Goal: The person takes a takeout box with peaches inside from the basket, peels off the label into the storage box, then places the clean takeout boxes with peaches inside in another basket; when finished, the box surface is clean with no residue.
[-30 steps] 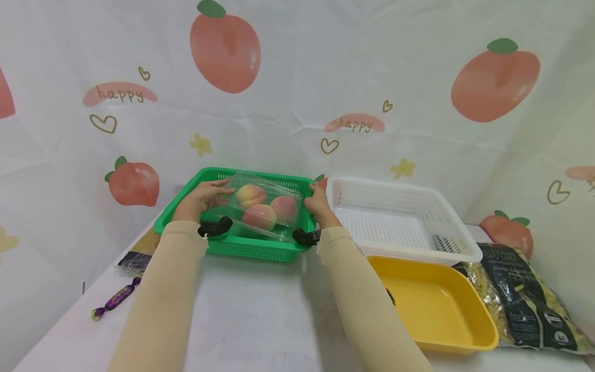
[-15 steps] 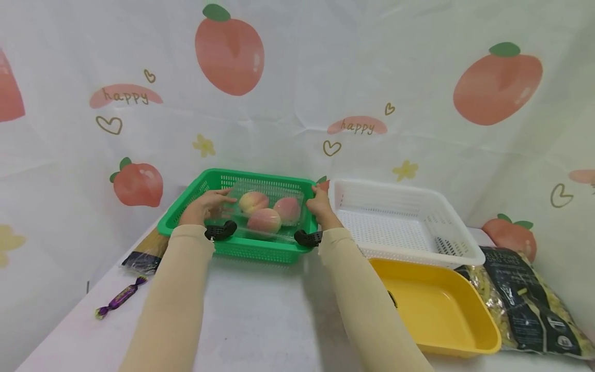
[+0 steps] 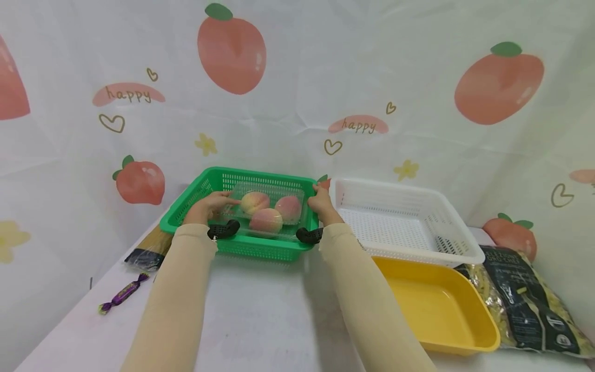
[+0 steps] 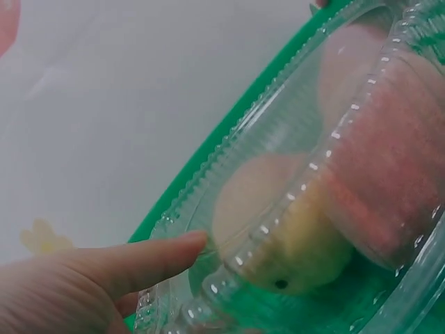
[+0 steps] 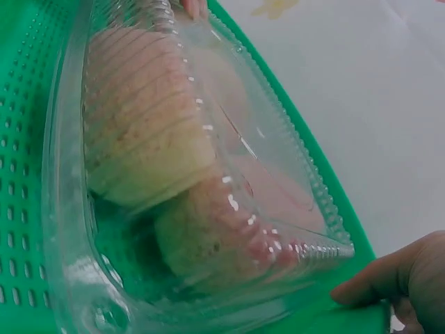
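Note:
A clear plastic box (image 3: pixel 273 192) with three pink-yellow peaches (image 3: pixel 266 221) inside sits in the green basket (image 3: pixel 265 252). My left hand (image 3: pixel 209 205) pinches the box's left end; its thumb (image 4: pixel 163 259) lies over the clear edge in the left wrist view. At the basket's right end, my right hand (image 3: pixel 322 205) grips the green rim, with the thumb (image 5: pixel 368 280) on top and the other fingers partly hidden below. The right wrist view has the box's corner close beside that thumb, apart from it.
A white basket (image 3: pixel 386 227) stands right of the green one, behind a yellow tray (image 3: pixel 432 305). A bag of pasta (image 3: pixel 525 299) lies at far right. On the left are a purple-wrapped candy (image 3: pixel 124 293) and another packet (image 3: pixel 150 250). A printed cloth (image 3: pixel 288 62) hangs behind.
The box has come down from a tilt with its left end raised and now lies flatter in the green basket. My left hand went down with it; my right hand stays at the rim.

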`<state>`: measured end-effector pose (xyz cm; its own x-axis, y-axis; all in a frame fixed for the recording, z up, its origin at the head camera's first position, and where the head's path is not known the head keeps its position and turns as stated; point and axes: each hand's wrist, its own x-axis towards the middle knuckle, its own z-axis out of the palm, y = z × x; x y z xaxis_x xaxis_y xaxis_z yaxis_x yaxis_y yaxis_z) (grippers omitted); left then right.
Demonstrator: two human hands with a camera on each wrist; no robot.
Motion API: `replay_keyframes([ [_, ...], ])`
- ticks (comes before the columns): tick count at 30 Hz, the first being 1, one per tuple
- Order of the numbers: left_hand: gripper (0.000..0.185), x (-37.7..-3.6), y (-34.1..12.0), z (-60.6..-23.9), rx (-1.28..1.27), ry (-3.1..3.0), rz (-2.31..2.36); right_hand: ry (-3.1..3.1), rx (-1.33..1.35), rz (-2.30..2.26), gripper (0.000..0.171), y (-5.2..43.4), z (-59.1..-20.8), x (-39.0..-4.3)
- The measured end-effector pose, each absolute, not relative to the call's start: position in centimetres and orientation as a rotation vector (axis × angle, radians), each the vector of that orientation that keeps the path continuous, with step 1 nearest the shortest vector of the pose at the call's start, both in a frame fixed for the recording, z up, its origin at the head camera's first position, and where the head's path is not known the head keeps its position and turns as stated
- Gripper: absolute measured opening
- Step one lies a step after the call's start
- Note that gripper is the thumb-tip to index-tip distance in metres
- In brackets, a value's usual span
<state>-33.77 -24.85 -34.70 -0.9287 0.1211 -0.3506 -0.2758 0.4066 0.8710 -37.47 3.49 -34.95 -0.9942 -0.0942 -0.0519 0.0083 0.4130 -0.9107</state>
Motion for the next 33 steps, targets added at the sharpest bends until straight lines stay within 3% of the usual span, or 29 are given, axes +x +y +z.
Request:
replay_keyframes([
  [11,0.068,-33.3,-23.6,-34.0,-0.137,2.523,1.621,2.549,-0.206,-1.330,0.061,5.4,-31.8,-36.9],
  [18,0.068,-30.4,-23.1,-32.7,0.140,2.731,1.571,2.601,-0.338,-1.165,0.074,9.0,-29.8,-35.9],
  [23,0.066,-27.1,-23.3,-32.1,0.333,3.081,1.181,2.637,-0.452,-1.042,0.080,12.1,-29.2,-34.2],
  [28,0.055,-23.8,-23.4,-32.3,0.589,3.561,0.706,2.637,-0.545,-0.916,0.089,15.2,-28.9,-31.9],
  [33,0.041,-21.0,-24.1,-33.0,0.842,3.866,0.576,2.662,-0.608,-0.821,0.094,18.5,-28.4,-28.8],
])
